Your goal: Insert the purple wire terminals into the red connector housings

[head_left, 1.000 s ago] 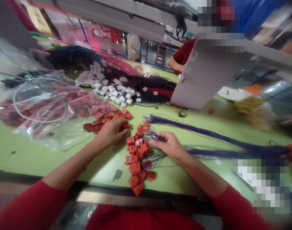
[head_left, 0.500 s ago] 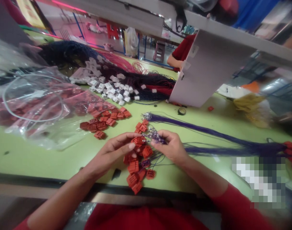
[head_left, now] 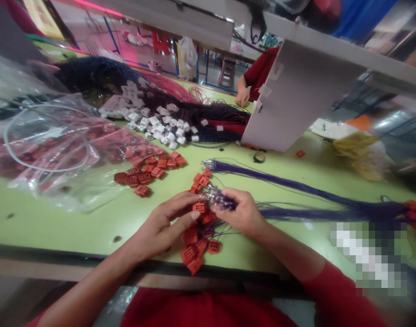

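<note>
My left hand pinches a red plastic connector housing between thumb and fingers. Close against it, my right hand is closed round a bunch of purple wires, whose silvery crimped ends point toward the housing. Whether any wire end sits inside the housing I cannot tell. Below and behind my hands lies a row of red connector housings, some with purple wires in them. A second bundle of purple wires stretches across the green table beyond my right hand.
Loose red housings spill from a clear plastic bag on the left. White connectors with dark wires are heaped behind. A black tape roll lies near a grey upright panel. Another person's hand rests across the table.
The held housing has turned and shifted slightly right, and my left fingers moved with it. My right hand has rolled a little, bunching the wire ends upward. The other person's hand has come down into view.
</note>
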A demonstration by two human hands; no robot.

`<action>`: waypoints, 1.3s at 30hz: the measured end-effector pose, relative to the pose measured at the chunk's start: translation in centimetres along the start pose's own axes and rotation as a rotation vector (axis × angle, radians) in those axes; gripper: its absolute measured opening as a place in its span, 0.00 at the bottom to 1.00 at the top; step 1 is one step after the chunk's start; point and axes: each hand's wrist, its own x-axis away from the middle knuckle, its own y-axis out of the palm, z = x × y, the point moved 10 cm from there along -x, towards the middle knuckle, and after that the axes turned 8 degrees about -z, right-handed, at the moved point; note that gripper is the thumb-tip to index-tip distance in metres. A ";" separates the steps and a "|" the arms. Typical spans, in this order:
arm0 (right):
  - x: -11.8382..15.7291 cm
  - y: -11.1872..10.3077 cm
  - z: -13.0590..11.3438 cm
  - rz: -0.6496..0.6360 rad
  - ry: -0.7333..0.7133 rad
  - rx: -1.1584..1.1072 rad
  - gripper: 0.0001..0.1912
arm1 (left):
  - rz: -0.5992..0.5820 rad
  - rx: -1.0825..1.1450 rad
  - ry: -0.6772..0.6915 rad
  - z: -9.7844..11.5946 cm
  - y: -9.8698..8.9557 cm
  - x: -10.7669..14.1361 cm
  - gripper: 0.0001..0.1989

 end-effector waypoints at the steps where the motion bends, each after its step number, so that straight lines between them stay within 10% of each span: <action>1: 0.0 0.1 0.1 -0.015 -0.004 -0.001 0.05 | -0.019 -0.004 0.009 0.2 0.3 -0.1 0.14; 12: -0.4 0.4 0.5 -0.103 0.001 -0.025 0.08 | 0.002 -0.029 -0.022 0.1 0.6 0.5 0.16; 19: -1.1 -1.7 1.6 0.111 0.008 -0.218 0.14 | 0.479 -0.683 -0.117 -2.5 -8.6 4.7 0.22; 25: -1.2 -0.3 1.6 -0.032 0.057 -0.175 0.15 | 0.210 -0.871 -0.122 -6.0 -10.9 4.3 0.16; 32: -1.0 -0.6 1.9 0.024 0.052 -0.219 0.13 | 0.239 -0.796 -0.075 -4.8 -10.3 3.6 0.12; 39: -1.0 -0.4 1.8 0.021 0.035 -0.179 0.13 | 0.257 -0.259 -0.066 -3.0 -6.4 2.9 0.19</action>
